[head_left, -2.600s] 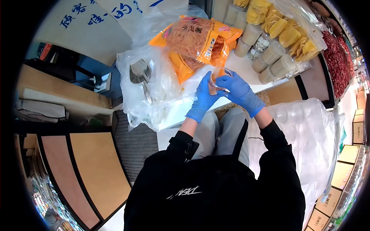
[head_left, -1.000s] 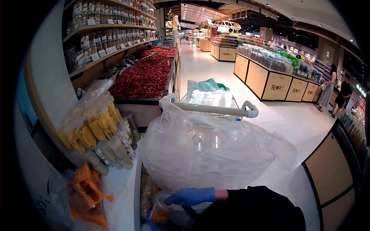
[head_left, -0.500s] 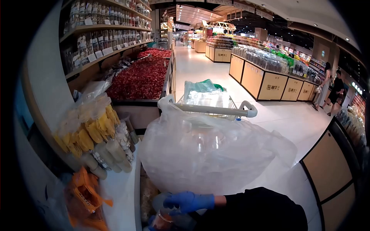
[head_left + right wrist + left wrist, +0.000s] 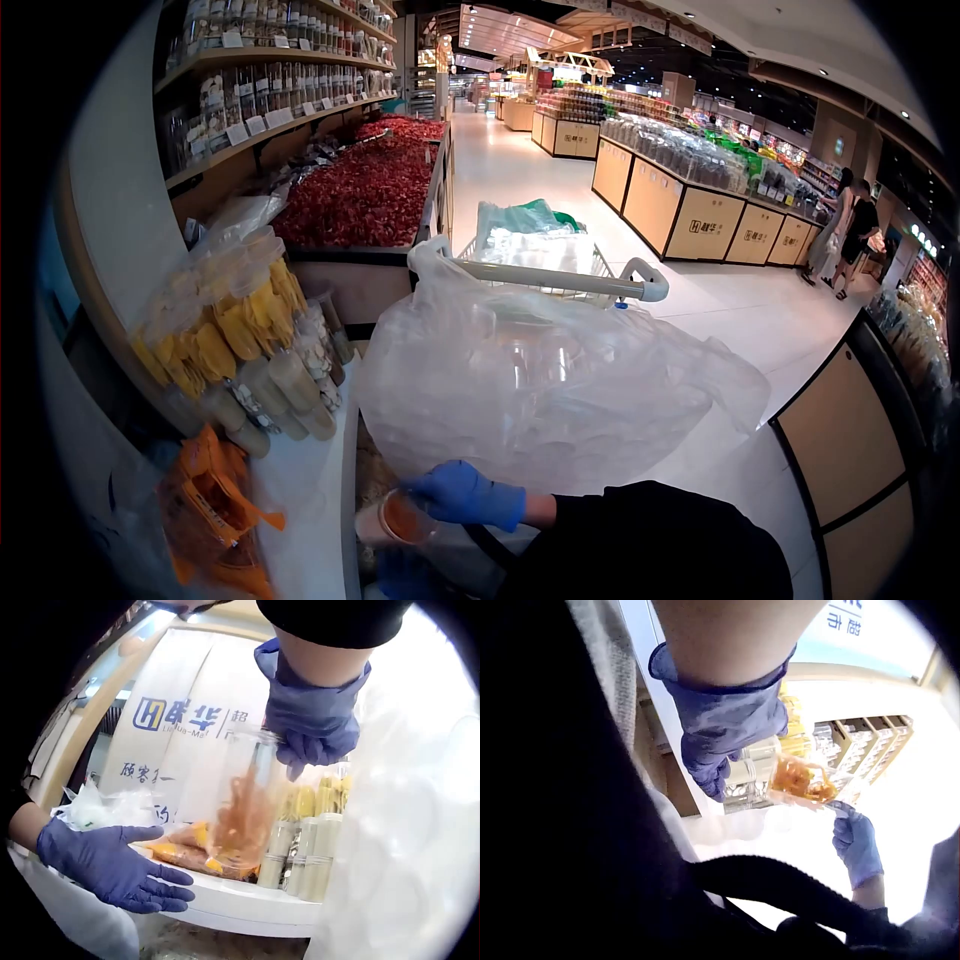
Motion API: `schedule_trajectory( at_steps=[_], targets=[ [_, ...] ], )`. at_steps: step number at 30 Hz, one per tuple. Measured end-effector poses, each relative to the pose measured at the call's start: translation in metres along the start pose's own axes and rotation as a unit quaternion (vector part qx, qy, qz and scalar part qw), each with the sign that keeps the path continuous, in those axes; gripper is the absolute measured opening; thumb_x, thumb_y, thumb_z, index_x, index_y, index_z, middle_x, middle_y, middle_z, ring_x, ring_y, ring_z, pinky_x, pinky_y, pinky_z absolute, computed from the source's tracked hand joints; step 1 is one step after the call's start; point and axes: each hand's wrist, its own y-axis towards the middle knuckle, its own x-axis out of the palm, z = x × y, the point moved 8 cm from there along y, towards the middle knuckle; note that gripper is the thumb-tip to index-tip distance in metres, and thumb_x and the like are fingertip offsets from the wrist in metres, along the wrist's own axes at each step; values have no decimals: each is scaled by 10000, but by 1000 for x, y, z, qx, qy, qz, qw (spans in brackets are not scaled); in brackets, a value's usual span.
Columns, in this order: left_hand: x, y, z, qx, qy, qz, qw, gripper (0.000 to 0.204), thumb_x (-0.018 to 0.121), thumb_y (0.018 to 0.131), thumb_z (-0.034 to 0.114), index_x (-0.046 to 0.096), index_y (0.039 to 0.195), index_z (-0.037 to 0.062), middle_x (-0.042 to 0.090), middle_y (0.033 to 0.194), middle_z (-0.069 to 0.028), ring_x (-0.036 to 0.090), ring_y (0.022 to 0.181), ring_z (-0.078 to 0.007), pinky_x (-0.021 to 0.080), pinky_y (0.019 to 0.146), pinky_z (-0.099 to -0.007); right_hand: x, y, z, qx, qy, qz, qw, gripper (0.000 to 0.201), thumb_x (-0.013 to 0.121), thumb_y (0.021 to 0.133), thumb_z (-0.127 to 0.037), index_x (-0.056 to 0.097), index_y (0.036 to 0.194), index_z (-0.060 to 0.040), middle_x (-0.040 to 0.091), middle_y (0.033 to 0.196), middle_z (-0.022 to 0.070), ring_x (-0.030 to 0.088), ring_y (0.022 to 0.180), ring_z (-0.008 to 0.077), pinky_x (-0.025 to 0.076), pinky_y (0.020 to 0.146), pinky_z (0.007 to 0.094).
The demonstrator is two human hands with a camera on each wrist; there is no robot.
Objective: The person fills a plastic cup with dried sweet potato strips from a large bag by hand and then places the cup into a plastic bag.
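My right hand grips a clear plastic jar at its rim, low in the head view. Orange-brown shreds fill part of the jar, which is blurred in the right wrist view. Apart from the jar, my left hand is spread with its fingers straight and nothing in it. Only a dark blur of that hand shows at the bottom of the head view. Both hands wear blue gloves. Close to the jar on the left, an orange bag of the same-looking shreds lies on the white counter.
Jars with yellow slices and pale contents stand at the counter's back. A big translucent bag of clear containers sits ahead, by a shopping cart handle. Behind lies a bin of dark red dried goods. Two people stand far right.
The head view has swung up from the counter to the aisle. Both hands were at the jar earlier; now the left has let go and the right has raised the jar.
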Motion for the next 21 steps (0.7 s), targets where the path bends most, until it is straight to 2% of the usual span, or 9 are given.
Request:
schedule_trajectory(
  at_steps=[7,8,9,10,13,16,18,19,21],
  targets=[
    [-5,-18,31,80,95,39,992,351,487,915,287,589,1144,43,587,1171,-140,478,1180,-293,350,1044,-433,12,21,28,47,-121,-39,991,304,539,807,-189,645,1091,-201,635,698,135,617,646,339,490,596,434],
    [-5,-17,43,140,334,19,932,335,502,906,264,594,1145,48,582,1182,-146,471,1189,-306,352,1042,-425,14,21,26,33,-119,-72,990,314,536,809,-187,636,1106,-202,634,690,133,619,643,334,489,593,430],
    [-12,-17,50,187,552,-2,812,321,517,898,240,600,1145,53,577,1194,-151,463,1199,-319,354,1039,-417,15,21,21,22,-115,-108,987,324,534,811,-185,628,1121,-202,634,683,130,621,639,330,489,590,427],
    [-15,-21,50,220,736,-24,639,309,532,890,216,605,1145,58,572,1205,-157,456,1209,-332,356,1036,-409,10,23,23,30,-114,-82,990,327,535,813,-182,624,1127,-201,634,682,126,622,633,326,490,588,423],
    [-46,-32,61,212,448,3,868,305,552,881,173,599,1159,58,563,1217,-177,462,1197,-348,374,1009,-391,-15,33,20,25,-119,-4,993,327,544,817,-173,617,1135,-193,633,678,116,620,611,319,491,583,412],
    [-25,-54,76,216,537,65,813,292,524,898,131,594,1171,52,575,1200,-161,490,1168,-333,388,989,-392,-73,36,-12,21,-86,58,994,306,569,807,-163,628,1107,-180,618,660,124,609,580,320,489,575,410],
    [-50,-53,61,102,225,100,964,336,538,899,132,546,1220,33,552,1226,-164,486,1174,-329,388,988,-402,-72,37,-14,-11,-61,53,997,290,572,804,-162,634,1087,-180,617,660,132,608,584,323,488,576,414],
    [-62,-57,50,49,51,132,989,363,545,899,133,522,1244,24,540,1239,-165,484,1176,-327,389,988,-407,-66,36,-14,-26,-45,46,998,283,573,803,-162,638,1077,-180,616,660,136,607,585,325,488,576,417],
    [-75,-12,55,112,227,48,966,292,579,887,166,573,1148,35,584,1122,-157,530,1075,-308,429,904,-391,-30,42,5,-38,-113,-12,993,276,581,788,-141,655,1053,-165,626,686,148,599,597,345,493,588,412]
  ],
)
